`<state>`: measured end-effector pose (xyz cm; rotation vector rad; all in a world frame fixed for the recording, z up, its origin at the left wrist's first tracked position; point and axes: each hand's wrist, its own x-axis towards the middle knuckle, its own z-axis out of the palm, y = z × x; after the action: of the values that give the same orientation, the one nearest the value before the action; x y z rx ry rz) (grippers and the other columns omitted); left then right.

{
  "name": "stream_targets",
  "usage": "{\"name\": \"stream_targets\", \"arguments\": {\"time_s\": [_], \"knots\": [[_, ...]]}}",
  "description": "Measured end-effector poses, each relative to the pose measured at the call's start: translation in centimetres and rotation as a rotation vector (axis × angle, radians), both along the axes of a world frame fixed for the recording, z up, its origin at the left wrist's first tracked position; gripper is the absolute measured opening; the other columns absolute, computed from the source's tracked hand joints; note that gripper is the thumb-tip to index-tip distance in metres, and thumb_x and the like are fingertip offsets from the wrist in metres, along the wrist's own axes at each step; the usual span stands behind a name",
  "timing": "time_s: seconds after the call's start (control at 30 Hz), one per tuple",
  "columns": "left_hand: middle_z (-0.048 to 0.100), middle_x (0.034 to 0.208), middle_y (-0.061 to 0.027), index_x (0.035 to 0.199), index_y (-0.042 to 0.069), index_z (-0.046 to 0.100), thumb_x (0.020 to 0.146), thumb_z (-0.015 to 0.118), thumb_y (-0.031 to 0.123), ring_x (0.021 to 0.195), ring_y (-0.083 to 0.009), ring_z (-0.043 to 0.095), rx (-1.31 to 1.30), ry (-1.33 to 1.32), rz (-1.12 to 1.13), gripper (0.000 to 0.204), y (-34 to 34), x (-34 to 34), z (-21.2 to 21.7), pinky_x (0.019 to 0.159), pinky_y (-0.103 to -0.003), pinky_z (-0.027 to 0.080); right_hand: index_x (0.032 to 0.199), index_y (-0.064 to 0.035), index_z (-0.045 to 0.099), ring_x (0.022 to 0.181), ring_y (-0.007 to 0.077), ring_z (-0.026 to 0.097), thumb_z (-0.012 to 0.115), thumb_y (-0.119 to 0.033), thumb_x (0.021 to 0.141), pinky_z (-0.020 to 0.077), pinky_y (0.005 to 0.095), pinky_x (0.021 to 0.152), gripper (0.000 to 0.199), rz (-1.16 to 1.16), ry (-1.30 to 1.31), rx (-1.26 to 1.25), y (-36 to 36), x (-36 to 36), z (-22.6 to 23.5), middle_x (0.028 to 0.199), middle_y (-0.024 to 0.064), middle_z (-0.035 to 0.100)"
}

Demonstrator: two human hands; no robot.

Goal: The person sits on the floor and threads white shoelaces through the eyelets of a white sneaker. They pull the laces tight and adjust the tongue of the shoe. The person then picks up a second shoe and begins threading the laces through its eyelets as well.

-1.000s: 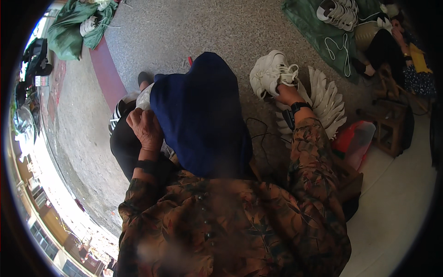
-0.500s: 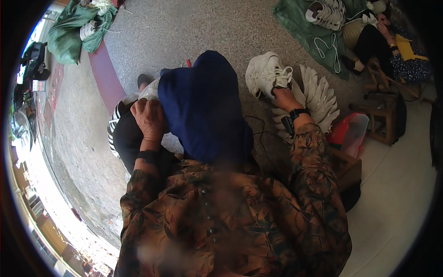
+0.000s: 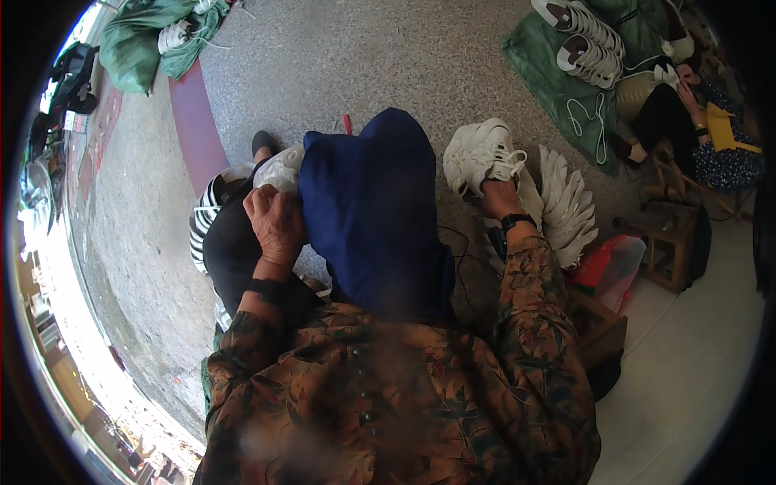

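Green sack (image 3: pixel 129 52) slumped toward the far left corner of the floor, with white shoe uppers (image 3: pixel 174 36) nested at its mouth. Next, a purple-red band (image 3: pixel 198 121) along the floor. Nearer, striped white-and-black pieces (image 3: pixel 206 214) just beside a black trouser leg (image 3: pixel 230 234). Left hand (image 3: pixel 275 222) with fingers bent against crumpled whitish plastic (image 3: pixel 280 170); cannot tell whether gripping it or merely touching. Beyond, on bare floor, a small red object (image 3: pixel 347 124), too small to identify. Draped over the lap, a navy cloth (image 3: pixel 376 214). Thin black cable (image 3: pixel 461 259) on the floor to its right. Then a chunky white lace-up sneaker (image 3: pixel 477 152), well right of the cloth, toe pointing away, grasped at the ankle opening by the right hand (image 3: pixel 501 198), fingers partly hidden inside. Just right of the sneaker, white shoe parts (image 3: pixel 570 214) fanned in an overlapping row. Farther off, toward the floor's far right corner, a green sheet (image 3: pixel 537 61) bearing a looped white cord (image 3: pixel 586 129) and nested white-and-brown uppers (image 3: pixel 594 56). Nearer, a red-and-clear plastic bag (image 3: pixel 610 271), then a wooden stool (image 3: pixel 671 242). Rightmost, a seated co-worker in dotted clothing (image 3: pixel 731 166).
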<state>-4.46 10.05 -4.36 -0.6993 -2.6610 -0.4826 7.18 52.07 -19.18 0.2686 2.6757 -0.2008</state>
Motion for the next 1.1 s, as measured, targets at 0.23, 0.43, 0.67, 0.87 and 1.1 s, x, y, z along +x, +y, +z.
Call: {"name": "stream_targets", "arguments": {"time_s": [0.23, 0.43, 0.67, 0.87, 1.1], "knots": [[0.049, 0.086, -0.0091, 0.081, 0.01, 0.057, 0.069, 0.062, 0.004, 0.089, -0.0304, 0.047, -0.018, 0.011, 0.02, 0.014, 0.2, -0.2, -0.2, 0.082, -0.042, 0.036, 0.097, -0.0038, 0.065, 0.099, 0.033, 0.059, 0.062, -0.007, 0.067, 0.0386, 0.0437, 0.09, 0.031, 0.051, 0.15, -0.008, -1.9, -0.6, 2.5, 0.099, 0.0197, 0.064], [0.05, 0.084, -0.0091, 0.076, 0.011, 0.057, 0.066, 0.065, 0.008, 0.085, -0.0308, 0.047, 0.034, 0.017, 0.029, 0.013, 0.8, -1.4, 0.6, 0.077, -0.041, 0.038, 0.111, -0.0017, 0.06, 0.116, 0.0368, 0.046, 0.061, -0.008, 0.074, 0.0347, 0.044, 0.098, 0.038, -0.293, 0.416, -0.31, 1.6, 0.7, -8.1, 0.121, 0.0211, 0.053], [0.051, 0.087, -0.0083, 0.081, 0.012, 0.06, 0.067, 0.063, 0.007, 0.085, -0.0315, 0.048, 0.14, -0.074, -0.025, 0.016, -1.2, -0.8, 1.4, 0.078, -0.04, 0.042, 0.108, 0.0001, 0.06, 0.103, 0.0398, 0.055, 0.065, -0.017, 0.076, 0.043, 0.0439, 0.086, 0.037, 0.056, -0.102, -0.146, 1.2, 0.3, -1.5, 0.104, 0.0234, 0.061], [0.056, 0.093, -0.0103, 0.086, 0.007, 0.059, 0.064, 0.064, -0.001, 0.091, -0.0314, 0.055, 0.448, -0.189, -0.017, 0.024, -5.6, 0.4, 4.2, 0.08, -0.039, 0.046, 0.098, -0.0032, 0.064, 0.094, 0.0377, 0.059, 0.059, -0.012, 0.077, 0.0464, 0.0419, 0.078, 0.023, 0.051, 0.205, -0.191, 0.4, 1.5, 3.0, 0.099, 0.0207, 0.063], [0.06, 0.09, -0.0133, 0.087, 0.001, 0.061, 0.074, 0.062, 0.001, 0.082, -0.0281, 0.062, 0.705, -0.151, 0.401, 0.013, -17.0, 2.1, 2.3, 0.074, -0.033, 0.05, 0.099, 0.0022, 0.061, 0.087, 0.0302, 0.064, 0.064, -0.017, 0.079, 0.0466, 0.0363, 0.079, 0.028, -0.22, 0.221, -0.326, -4.4, -3.3, 8.0, 0.091, 0.0186, 0.066]]}}
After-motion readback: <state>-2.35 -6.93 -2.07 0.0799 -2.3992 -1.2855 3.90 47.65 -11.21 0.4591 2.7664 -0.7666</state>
